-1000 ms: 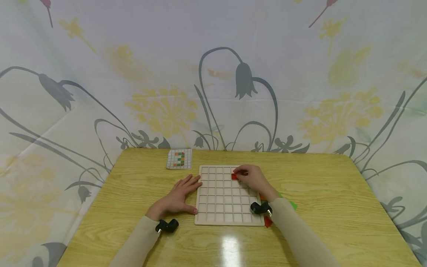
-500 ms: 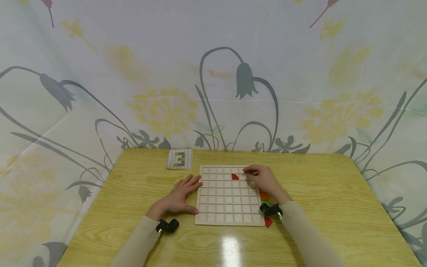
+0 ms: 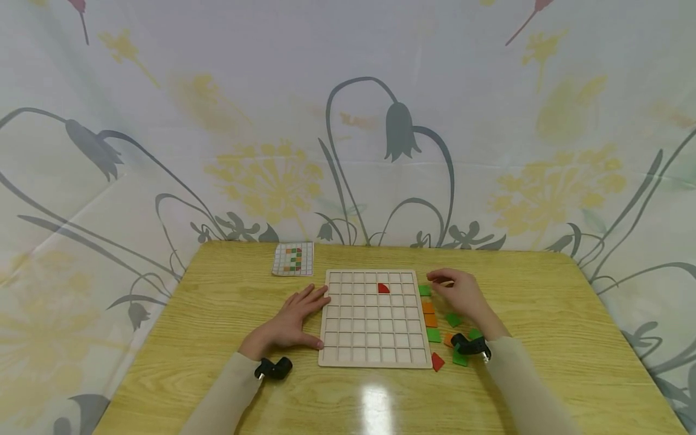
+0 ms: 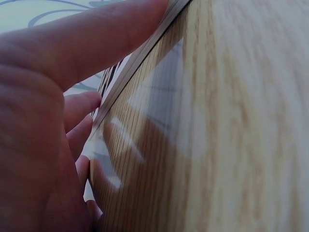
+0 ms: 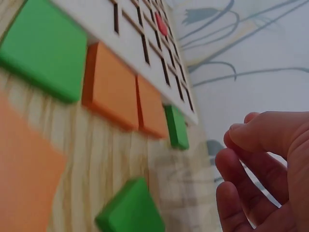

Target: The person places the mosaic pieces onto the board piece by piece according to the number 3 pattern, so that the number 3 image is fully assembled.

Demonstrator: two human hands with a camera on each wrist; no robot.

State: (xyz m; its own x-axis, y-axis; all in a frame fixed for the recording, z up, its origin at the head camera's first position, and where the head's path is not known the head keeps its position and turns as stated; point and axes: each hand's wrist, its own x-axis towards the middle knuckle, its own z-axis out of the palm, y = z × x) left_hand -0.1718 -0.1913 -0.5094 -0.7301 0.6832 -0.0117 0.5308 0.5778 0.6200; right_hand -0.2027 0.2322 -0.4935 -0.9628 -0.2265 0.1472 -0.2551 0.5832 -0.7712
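Where my left hand (image 3: 288, 320) rests: fingers spread, touching the board's (image 3: 372, 325) left edge.
Right hand (image 3: 460, 293): fingers loosely curled, holding nothing, near the green tile (image 3: 425, 290).
Red tile (image 3: 383, 289): in a second-row cell.
Technique: I should pinch opposite edges, lower flat.

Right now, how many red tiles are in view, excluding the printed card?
2. The first red tile lies in a cell of the grid board; the second red tile is on the table by the board's near right corner. The right sleeve may hide more.
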